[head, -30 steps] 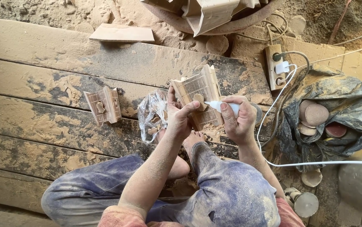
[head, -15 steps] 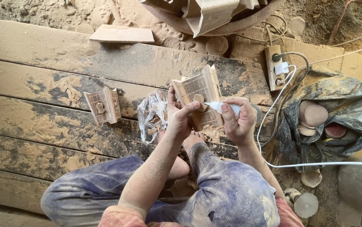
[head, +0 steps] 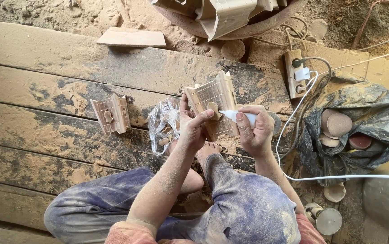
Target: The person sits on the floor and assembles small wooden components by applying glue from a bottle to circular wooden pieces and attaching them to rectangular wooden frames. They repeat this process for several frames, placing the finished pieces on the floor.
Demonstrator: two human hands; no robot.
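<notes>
A small ribbed wooden piece point(head: 214, 101) shaped like a little roof stands on the dusty planks in front of me. My left hand point(head: 192, 124) pinches a small round wooden ornament point(head: 213, 108) against its face. My right hand point(head: 254, 131) grips a white glue bottle point(head: 239, 117), its nozzle pointing left at the ornament. A clear plastic bag point(head: 163, 126) with several small wooden bits lies just left of my left hand. A second ribbed piece point(head: 111, 115) with an ornament on it rests further left.
A wooden power strip point(head: 293, 72) with a white plug and cable lies to the right. A dark plastic bag point(head: 357, 126) holds round sanding discs. A basin point(head: 230, 18) of wooden parts sits at the top. A flat offcut point(head: 131, 38) lies on sawdust.
</notes>
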